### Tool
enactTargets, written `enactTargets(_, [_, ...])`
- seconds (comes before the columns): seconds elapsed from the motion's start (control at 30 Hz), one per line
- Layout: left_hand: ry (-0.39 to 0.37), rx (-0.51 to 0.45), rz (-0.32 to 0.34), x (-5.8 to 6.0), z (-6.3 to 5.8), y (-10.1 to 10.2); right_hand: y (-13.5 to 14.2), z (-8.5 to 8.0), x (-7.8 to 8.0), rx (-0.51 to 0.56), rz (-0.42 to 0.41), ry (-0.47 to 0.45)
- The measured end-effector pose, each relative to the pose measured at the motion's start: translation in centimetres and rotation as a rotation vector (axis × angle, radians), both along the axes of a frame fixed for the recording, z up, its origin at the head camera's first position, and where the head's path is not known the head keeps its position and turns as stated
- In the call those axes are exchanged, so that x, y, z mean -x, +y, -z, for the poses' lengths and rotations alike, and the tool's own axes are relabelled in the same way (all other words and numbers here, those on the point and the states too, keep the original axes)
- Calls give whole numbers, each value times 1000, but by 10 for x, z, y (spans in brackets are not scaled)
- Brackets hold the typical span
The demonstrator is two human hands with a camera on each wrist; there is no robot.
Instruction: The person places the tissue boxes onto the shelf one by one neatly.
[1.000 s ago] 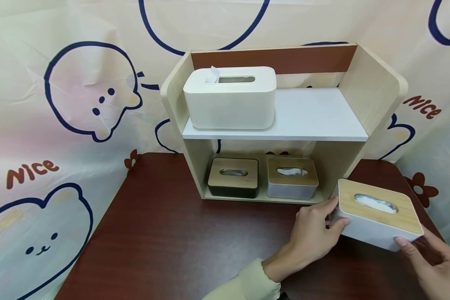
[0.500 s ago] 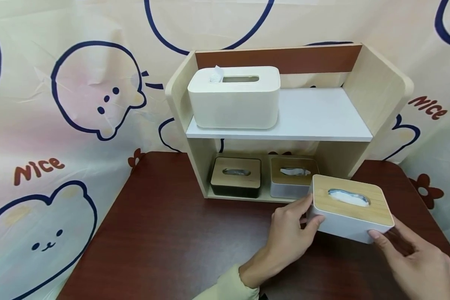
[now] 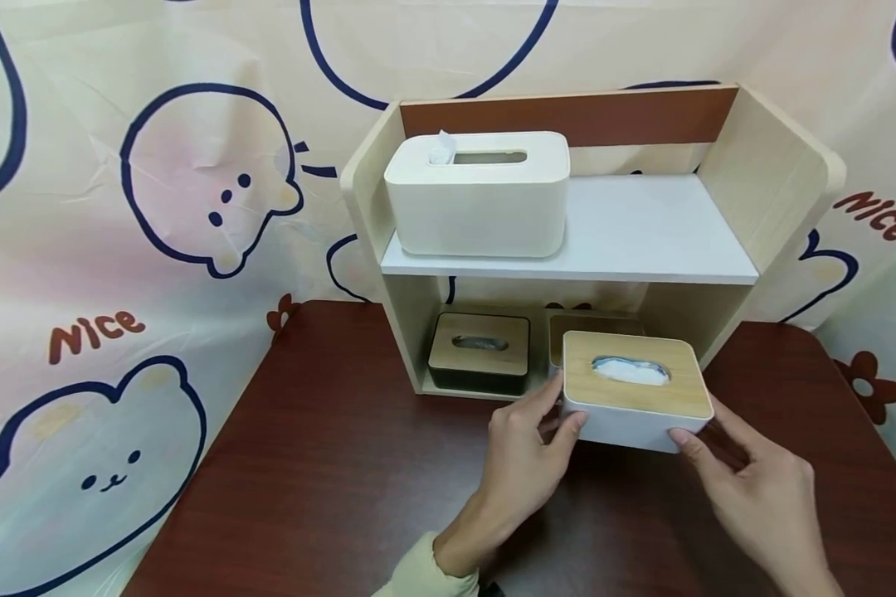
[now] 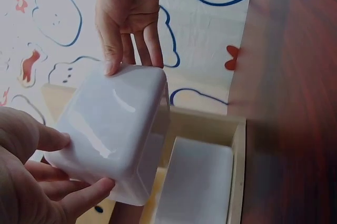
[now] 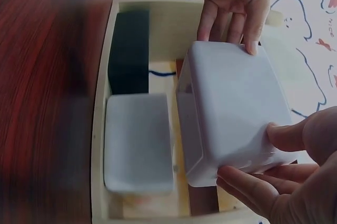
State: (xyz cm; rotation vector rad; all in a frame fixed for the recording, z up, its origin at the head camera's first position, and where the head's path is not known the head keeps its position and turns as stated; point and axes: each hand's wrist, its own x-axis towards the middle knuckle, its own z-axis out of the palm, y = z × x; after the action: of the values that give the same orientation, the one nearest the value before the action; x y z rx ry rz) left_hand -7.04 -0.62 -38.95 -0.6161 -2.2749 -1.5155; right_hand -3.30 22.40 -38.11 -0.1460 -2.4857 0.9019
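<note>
Both hands hold a white tissue box [image 3: 642,398] with a light wooden lid, tissue showing in its oval slot. My left hand [image 3: 518,456] grips its left end, thumb on the near side. At the right end, my right hand [image 3: 754,485] pinches the corner, thumb in front. The box is lifted above the table, just before the shelf's lower level. In the head view it overlaps a similar white tissue box [image 5: 138,145] standing inside. Left of that one, a black tissue box [image 3: 478,356] with a wooden lid stands on the lower level.
A pale wooden two-level shelf [image 3: 765,182] stands on the dark red-brown table [image 3: 328,464]. On the left of its white upper board [image 3: 657,224] is a larger cream tissue box [image 3: 478,207]. A cartoon-printed curtain [image 3: 60,240] hangs behind.
Both hands have carried the white tissue box leftward and slightly up, from right of the shelf to before its lower right part. The box has turned squarer to the shelf.
</note>
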Motion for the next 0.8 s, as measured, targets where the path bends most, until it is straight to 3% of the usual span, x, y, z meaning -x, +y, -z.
enactTargets(0.13, [-15,-38,-18,3,-1,-12,-12,1,9,42,-65,56])
enactTargets(0.3, [-38,-59,-47,6,-4,-24,-24,0,17,87,-95,59])
enactTargets(0.8, [-16,-61,-98,11,-11,-39,-44,-6,27,132,-102,55])
